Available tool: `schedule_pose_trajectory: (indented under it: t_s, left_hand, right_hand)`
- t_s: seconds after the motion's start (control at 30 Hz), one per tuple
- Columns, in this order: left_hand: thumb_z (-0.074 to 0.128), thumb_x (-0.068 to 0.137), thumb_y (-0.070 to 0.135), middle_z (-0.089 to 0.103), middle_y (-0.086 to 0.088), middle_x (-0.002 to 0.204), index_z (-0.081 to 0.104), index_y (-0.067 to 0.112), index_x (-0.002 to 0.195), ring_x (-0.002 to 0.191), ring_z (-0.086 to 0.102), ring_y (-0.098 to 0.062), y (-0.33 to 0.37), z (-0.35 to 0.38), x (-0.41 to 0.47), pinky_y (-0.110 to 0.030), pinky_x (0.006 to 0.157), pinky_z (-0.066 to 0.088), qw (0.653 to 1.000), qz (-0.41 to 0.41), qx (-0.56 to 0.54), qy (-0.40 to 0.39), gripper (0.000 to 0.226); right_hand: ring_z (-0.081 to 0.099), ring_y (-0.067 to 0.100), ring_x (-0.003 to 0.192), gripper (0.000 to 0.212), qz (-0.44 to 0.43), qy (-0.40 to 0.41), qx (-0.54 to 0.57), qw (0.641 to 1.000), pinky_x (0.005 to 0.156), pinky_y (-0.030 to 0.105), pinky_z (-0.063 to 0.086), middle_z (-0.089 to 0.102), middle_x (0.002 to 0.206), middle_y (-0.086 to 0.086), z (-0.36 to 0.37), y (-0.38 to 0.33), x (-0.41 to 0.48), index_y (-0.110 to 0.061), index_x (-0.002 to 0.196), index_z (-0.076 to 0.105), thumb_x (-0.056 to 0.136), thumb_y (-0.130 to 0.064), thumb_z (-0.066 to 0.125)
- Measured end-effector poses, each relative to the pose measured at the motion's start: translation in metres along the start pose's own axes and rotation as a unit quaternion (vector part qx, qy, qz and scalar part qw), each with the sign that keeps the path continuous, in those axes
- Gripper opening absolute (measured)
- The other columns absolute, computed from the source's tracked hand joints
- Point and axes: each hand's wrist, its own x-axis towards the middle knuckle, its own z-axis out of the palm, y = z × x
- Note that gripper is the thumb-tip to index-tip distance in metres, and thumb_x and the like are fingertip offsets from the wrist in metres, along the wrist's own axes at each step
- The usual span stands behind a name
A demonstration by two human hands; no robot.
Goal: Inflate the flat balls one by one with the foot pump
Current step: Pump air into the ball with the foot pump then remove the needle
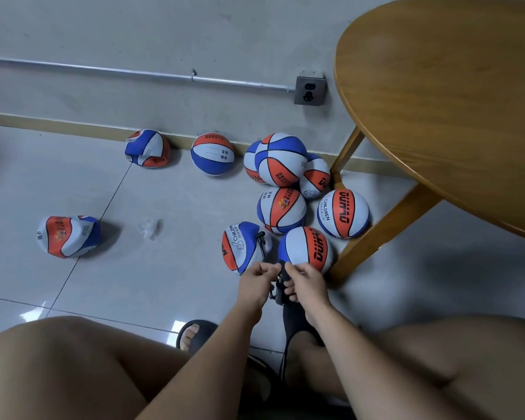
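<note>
A black foot pump [281, 291] stands on the floor between my hands, mostly hidden by them and by my right foot. My left hand [256, 281] and my right hand [305, 281] both pinch its black top part with curled fingers. The pump's black hose [260, 242] runs up to a partly flat red, white and blue ball [243, 248] just beyond my left hand. Two crumpled flat balls lie at the left [69, 236] and by the wall [147, 148]. Several round, firm balls [281, 159] cluster near the table leg.
A round wooden table [443, 95] overhangs at the right, and its slanted leg [382, 230] comes down beside the balls. A wall socket [309, 90] and metal conduit [134, 73] run along the wall. A clear plastic scrap [150, 228] lies on the tiled floor.
</note>
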Motion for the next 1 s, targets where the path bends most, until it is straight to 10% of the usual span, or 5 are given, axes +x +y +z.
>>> schedule_pose_trajectory:
  t_s: [0.33,0.5,0.73,1.0]
  left_hand:
    - [0.075,0.097,0.027,0.076,0.002,0.089,0.07,0.021,0.096,0.078,0.07,-0.014,-0.032,0.011,0.006,-0.022,0.061,0.049,0.981,-0.024,0.186,0.051,0.007]
    - [0.076,0.094,0.025,0.077,0.001,0.082,0.071,0.017,0.093,0.078,0.072,-0.018,-0.031,0.014,0.004,-0.032,0.066,0.058,0.983,-0.053,0.154,0.083,0.009]
    - [0.073,0.094,0.02,0.065,0.002,0.078,0.062,0.015,0.081,0.072,0.059,-0.011,0.018,0.008,0.003,-0.024,0.066,0.044,0.999,0.024,-0.028,0.029,0.018]
    - [0.071,0.092,0.015,0.07,-0.001,0.081,0.071,0.008,0.089,0.064,0.058,-0.007,-0.003,0.004,0.002,-0.02,0.054,0.047,1.0,0.0,0.009,0.027,0.008]
  right_hand:
    - [0.064,0.018,0.054,0.021,0.088,0.004,-0.093,0.992,0.055,0.029,0.054,0.072,0.07,0.0,-0.003,0.037,0.012,-0.012,0.096,0.069,0.104,-0.032,0.067]
    - [0.079,0.024,0.071,0.01,0.095,-0.001,-0.075,0.993,0.062,0.033,0.062,0.08,0.093,0.01,0.002,0.031,0.013,-0.014,0.1,0.068,0.102,-0.024,0.067]
    - [0.063,0.022,0.06,0.013,-0.02,0.029,-0.007,0.999,0.054,0.031,0.049,0.066,0.064,0.007,0.007,-0.023,0.001,-0.008,0.091,0.066,0.1,-0.012,0.059]
    - [0.06,0.02,0.061,0.009,0.017,0.005,-0.004,1.0,0.047,0.026,0.046,0.068,0.073,0.01,0.002,-0.001,-0.005,-0.004,0.1,0.068,0.098,-0.012,0.065]
